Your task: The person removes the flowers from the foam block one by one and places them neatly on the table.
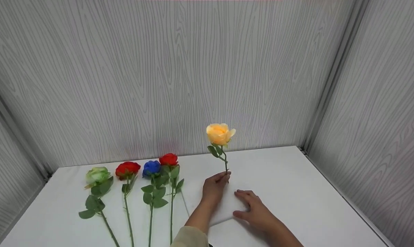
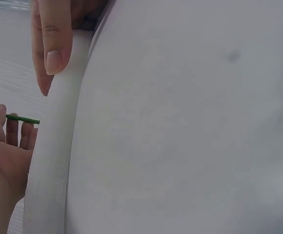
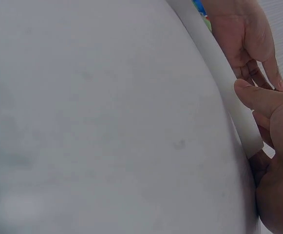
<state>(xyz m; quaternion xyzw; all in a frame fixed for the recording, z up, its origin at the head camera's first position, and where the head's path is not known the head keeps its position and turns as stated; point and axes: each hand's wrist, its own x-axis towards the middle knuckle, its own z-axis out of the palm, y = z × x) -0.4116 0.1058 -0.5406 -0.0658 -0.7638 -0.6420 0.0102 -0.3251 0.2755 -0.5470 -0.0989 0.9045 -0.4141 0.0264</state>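
In the head view my left hand (image 1: 215,188) pinches a yellow artificial rose (image 1: 220,134) by the lower part of its stem. The bloom points up, above the table's back edge. My right hand (image 1: 258,212) is lower and to the right, apart from the stem, with thumb and fingers spread. Seen from the left wrist, the left hand (image 2: 7,158) has a green stem (image 2: 24,119) at its fingers. From the right wrist, the right hand (image 3: 282,141) shows its thumb extended, below the left hand (image 3: 241,39). A flat white piece (image 1: 229,207) lies under the hands; sheet or board, I cannot tell.
Left on the white table (image 1: 296,192) lie a pale green rose (image 1: 97,175), a red rose (image 1: 127,169), a blue rose (image 1: 151,168) and another red rose (image 1: 168,159). Grey wood-grain panels (image 1: 179,75) enclose the back and sides. Pale, unidentifiable surfaces fill most of both wrist views.
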